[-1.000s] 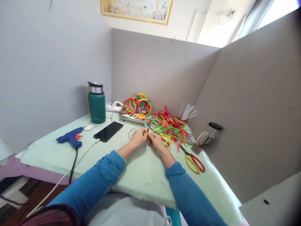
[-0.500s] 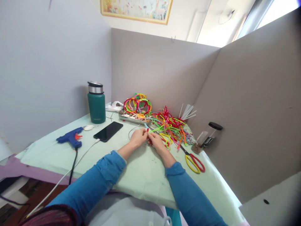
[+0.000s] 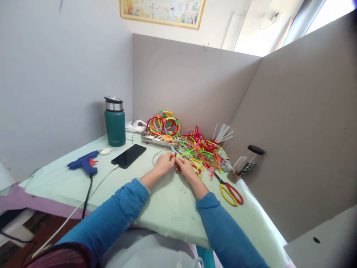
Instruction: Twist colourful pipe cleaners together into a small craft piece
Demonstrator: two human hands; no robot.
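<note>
My left hand [image 3: 165,162] and my right hand [image 3: 185,166] meet over the middle of the table, fingertips pinched close together. Between them shows the short red bit of a pipe cleaner [image 3: 175,154]. A light blue tip [image 3: 173,149] sticks up just beyond the fingers, and a bright green strand [image 3: 184,153] runs off to the right behind my right hand. Most of what the fingers grip is hidden. Right behind my hands lies a tangled heap of coloured pipe cleaners [image 3: 200,147]. Scissors [image 3: 232,193] with one yellow and one red handle rest to the right.
Fuzzy coloured rings [image 3: 163,125] sit on a metal tray [image 3: 158,142] of small pieces. White sticks [image 3: 222,133] stand behind the heap. Leftward are a green bottle [image 3: 115,126], a phone [image 3: 128,156] on a cable and a blue glue gun [image 3: 85,162]. A clear jar [image 3: 247,163] leans at right.
</note>
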